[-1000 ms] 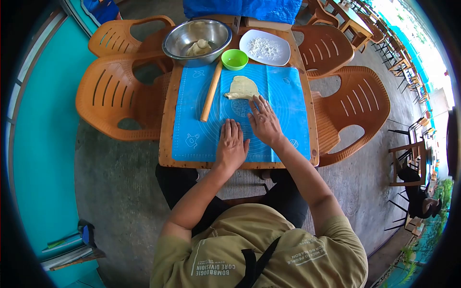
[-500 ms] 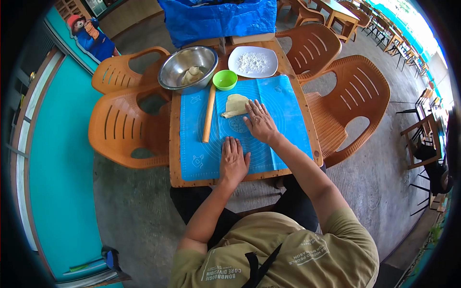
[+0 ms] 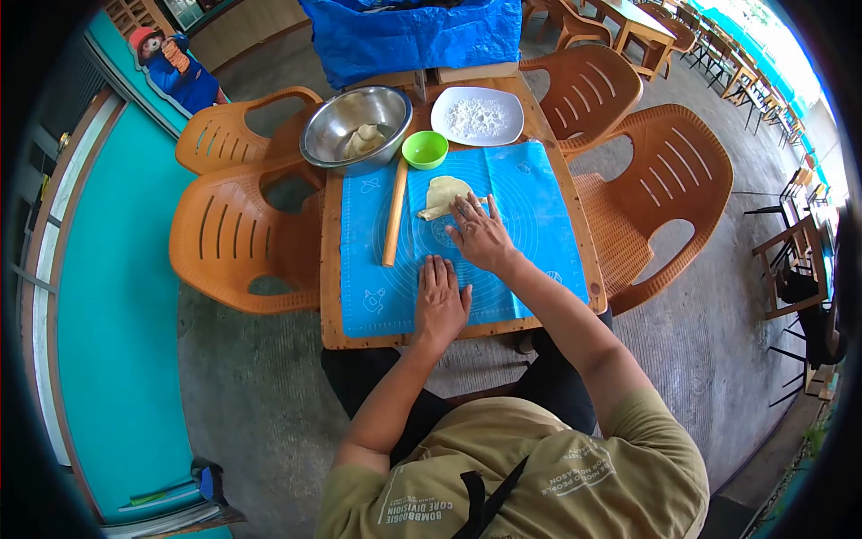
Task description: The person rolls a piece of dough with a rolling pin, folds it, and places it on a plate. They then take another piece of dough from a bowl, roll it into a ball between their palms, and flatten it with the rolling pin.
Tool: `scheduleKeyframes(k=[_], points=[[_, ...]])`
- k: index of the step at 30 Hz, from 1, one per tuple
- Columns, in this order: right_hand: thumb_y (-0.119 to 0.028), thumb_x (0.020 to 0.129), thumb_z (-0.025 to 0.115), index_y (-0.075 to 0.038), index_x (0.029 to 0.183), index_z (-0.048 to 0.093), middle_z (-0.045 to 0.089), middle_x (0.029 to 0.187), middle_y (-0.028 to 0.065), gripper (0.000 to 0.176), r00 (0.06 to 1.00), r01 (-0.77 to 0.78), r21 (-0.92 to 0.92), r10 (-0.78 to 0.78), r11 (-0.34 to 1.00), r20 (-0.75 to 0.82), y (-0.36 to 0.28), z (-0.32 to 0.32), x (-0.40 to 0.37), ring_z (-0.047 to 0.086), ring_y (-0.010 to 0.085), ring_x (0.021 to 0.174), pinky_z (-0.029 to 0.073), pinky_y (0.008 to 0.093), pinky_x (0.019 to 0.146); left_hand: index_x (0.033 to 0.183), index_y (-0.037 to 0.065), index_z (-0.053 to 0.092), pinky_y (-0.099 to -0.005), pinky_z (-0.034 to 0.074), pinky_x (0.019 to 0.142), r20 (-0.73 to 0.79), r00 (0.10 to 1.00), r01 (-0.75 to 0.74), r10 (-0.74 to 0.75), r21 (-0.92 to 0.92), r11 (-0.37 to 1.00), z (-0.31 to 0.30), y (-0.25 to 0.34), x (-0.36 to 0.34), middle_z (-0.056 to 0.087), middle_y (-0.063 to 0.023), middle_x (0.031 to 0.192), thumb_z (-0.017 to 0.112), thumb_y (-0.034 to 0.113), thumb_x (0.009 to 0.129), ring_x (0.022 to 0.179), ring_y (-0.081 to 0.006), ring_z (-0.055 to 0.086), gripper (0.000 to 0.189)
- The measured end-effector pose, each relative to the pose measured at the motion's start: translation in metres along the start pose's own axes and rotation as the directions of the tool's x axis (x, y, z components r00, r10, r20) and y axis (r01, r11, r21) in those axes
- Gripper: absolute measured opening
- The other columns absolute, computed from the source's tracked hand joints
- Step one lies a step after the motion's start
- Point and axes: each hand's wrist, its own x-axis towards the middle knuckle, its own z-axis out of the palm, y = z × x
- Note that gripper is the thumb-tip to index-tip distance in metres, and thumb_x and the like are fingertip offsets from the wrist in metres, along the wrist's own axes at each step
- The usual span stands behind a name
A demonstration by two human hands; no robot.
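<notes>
A flattened, uneven piece of pale dough (image 3: 442, 195) lies on the blue baking mat (image 3: 539, 202). My right hand (image 3: 480, 232) is open, its fingertips over the dough's right edge and hiding part of it. A small pale bit shows just right of those fingers; I cannot make out whether it belongs to the dough. Palm down on the mat's near part, my left hand (image 3: 442, 304) is open with nothing in it. Left of the dough, a wooden rolling pin (image 3: 394, 216) lies lengthwise, apart from both hands.
At the table's far side stand a steel bowl (image 3: 325, 135) with more dough (image 3: 364, 141), a green bowl (image 3: 426, 150) and a white plate (image 3: 514, 130) of white powder. A blue bag (image 3: 409, 45) sits beyond. Orange chairs (image 3: 669, 171) flank the wooden table (image 3: 330, 296).
My right hand has shifted slightly left, and its fingers now cover more of the dough's right edge. My left hand rests in the same place. The whole view has moved slightly.
</notes>
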Motion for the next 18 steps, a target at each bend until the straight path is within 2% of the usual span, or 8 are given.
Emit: scheduleKeyframes(k=[3,5,13,15,18], points=[[-0.043,0.115,0.036,-0.003,0.161,0.046,0.037,0.172,0.0159,0.062,1.000,-0.012,-0.050,0.013,0.999,0.025,-0.011,-0.004,-0.001,0.025,0.0357,0.163,0.014,0.0525,0.135,0.145,-0.018,0.051,-0.0554,0.032,0.127,-0.009,1.000,0.000,0.000,-0.001,1.000,0.001,0.000,0.000,0.051,-0.0360,0.150,0.054,0.037,0.108,0.147,-0.0486,0.042,0.066],[-0.043,0.114,0.040,-0.001,0.159,0.048,0.036,0.172,0.0172,0.062,0.981,0.194,-0.005,-0.193,0.981,0.026,-0.012,0.001,-0.004,0.024,0.0347,0.163,0.014,0.0502,0.135,0.145,-0.018,0.050,-0.0555,0.032,0.127,0.000,1.000,0.003,-0.003,-0.008,1.000,0.001,-0.001,0.001,0.050,-0.0361,0.150,0.054,0.037,0.108,0.148,-0.0488,0.042,0.066],[-0.047,0.114,0.040,-0.003,0.163,0.043,0.033,0.174,0.0160,0.066,0.974,0.214,-0.001,-0.214,0.977,0.071,-0.013,0.008,0.009,0.021,0.0335,0.164,0.015,0.0500,0.136,0.145,-0.018,0.049,-0.0565,0.031,0.127,-0.019,1.000,0.016,-0.017,-0.055,0.998,0.004,-0.001,-0.001,0.049,-0.0361,0.151,0.055,0.036,0.108,0.148,-0.0494,0.041,0.066],[-0.050,0.114,0.035,-0.005,0.166,0.038,0.035,0.173,0.0153,0.068,0.977,0.196,-0.037,-0.192,0.980,0.089,-0.010,0.010,0.016,0.022,0.0323,0.164,0.014,0.0512,0.135,0.147,-0.017,0.049,-0.0543,0.028,0.130,0.008,1.000,0.023,-0.023,-0.048,0.999,0.004,-0.001,-0.002,0.047,-0.0354,0.153,0.050,0.038,0.110,0.151,-0.0484,0.039,0.066],[-0.050,0.114,0.034,-0.006,0.166,0.037,0.035,0.173,0.0159,0.068,0.982,0.180,-0.010,-0.179,0.984,0.064,-0.007,0.013,0.026,0.025,0.0331,0.163,0.014,0.0525,0.135,0.146,-0.017,0.049,-0.0545,0.028,0.130,-0.030,0.999,0.011,-0.012,-0.032,0.999,0.005,-0.001,-0.003,0.047,-0.0353,0.153,0.051,0.038,0.109,0.150,-0.0480,0.039,0.066]])
